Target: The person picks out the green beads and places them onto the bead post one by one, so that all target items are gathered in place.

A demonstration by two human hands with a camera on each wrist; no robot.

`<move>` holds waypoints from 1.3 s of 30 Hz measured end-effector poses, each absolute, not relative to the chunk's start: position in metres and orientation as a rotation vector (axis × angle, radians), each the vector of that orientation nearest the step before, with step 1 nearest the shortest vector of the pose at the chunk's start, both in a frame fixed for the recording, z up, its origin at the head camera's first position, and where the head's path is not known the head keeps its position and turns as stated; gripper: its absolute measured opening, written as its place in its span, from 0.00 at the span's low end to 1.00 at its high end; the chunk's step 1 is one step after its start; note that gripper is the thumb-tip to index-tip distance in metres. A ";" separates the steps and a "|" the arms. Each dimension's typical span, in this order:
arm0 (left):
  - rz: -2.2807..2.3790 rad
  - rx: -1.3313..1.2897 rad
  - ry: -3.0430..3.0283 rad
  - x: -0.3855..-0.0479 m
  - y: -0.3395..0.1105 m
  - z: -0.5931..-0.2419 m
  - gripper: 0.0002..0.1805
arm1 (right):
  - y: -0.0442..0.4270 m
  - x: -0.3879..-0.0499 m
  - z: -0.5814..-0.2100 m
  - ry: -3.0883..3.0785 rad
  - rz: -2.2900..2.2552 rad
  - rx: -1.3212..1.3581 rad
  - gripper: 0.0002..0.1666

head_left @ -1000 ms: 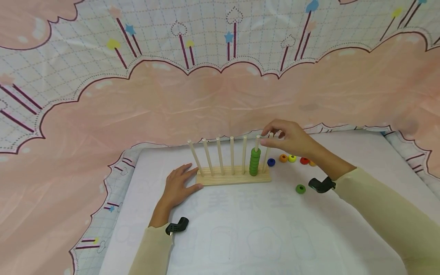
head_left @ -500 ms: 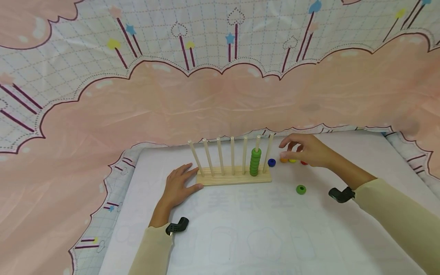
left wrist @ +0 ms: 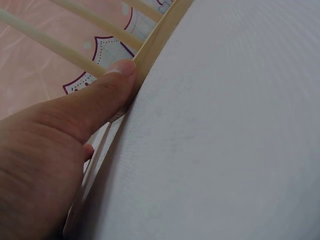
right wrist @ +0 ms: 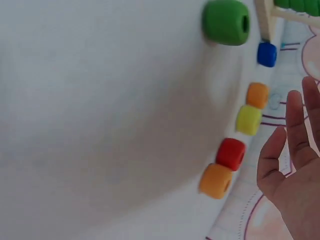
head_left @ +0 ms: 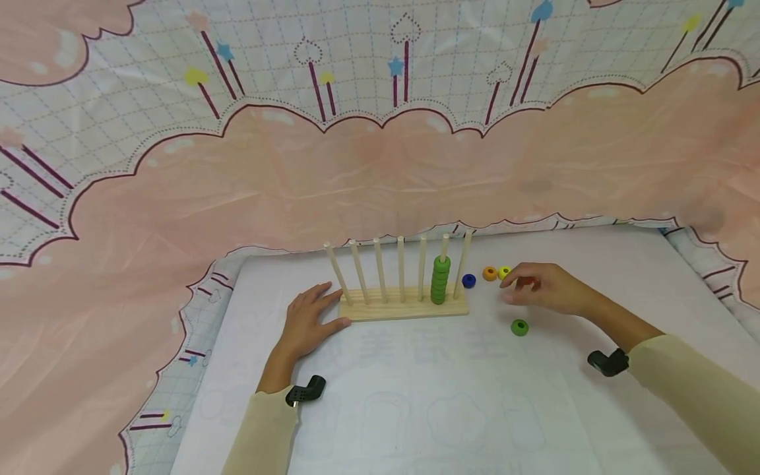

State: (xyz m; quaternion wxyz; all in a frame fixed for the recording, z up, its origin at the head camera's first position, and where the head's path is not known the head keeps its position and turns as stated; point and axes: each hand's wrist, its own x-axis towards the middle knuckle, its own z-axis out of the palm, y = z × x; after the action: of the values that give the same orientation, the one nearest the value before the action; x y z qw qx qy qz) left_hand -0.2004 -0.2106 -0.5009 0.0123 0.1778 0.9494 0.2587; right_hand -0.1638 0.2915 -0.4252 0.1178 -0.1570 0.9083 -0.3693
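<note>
A wooden peg stand [head_left: 404,315] stands on the white tabletop, with a row of upright pegs. Green beads [head_left: 440,280] are stacked on its second peg from the right. My left hand [head_left: 305,323] holds the stand's left end between thumb and forefinger; in the left wrist view the thumb [left wrist: 102,97] presses on the front edge. My right hand [head_left: 546,289], its fingers loosely bent and nothing held, hovers just right of the yellow bead [head_left: 505,272] and above a loose green bead [head_left: 519,328]. From the head view it hides the red bead [right wrist: 231,154] and the second orange bead [right wrist: 216,180].
A blue bead [head_left: 469,281] lies beside the stand's right end, with an orange bead [head_left: 489,273] farther right. Behind the table hangs a pink and white patterned cloth [head_left: 380,178]. Black wrist cameras sit on both arms.
My right hand has moved away from the top of the pegs, right and down, to near the loose beads. The left hand and the stand have stayed in place.
</note>
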 end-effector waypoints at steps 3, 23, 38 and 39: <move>0.802 0.556 2.962 -0.201 -0.210 -0.502 0.39 | 0.298 -0.159 -0.432 2.610 -1.109 -0.469 0.17; 0.798 0.564 2.980 -0.198 -0.212 -0.505 0.39 | 0.314 -0.154 -0.461 2.551 -0.888 -0.503 0.21; 0.797 0.562 2.976 -0.198 -0.211 -0.505 0.40 | 0.316 -0.153 -0.465 2.569 -0.835 -0.592 0.17; 0.797 0.561 2.974 -0.198 -0.211 -0.505 0.40 | 0.316 -0.153 -0.465 2.570 -0.833 -0.591 0.17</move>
State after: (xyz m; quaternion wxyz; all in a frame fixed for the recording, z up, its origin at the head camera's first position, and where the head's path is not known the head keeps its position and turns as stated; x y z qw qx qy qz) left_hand -0.1984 -0.2107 -0.5055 0.0061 0.1792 0.9502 0.2548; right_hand -0.1525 0.3157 -0.4648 0.1870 -0.2098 0.9129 -0.2960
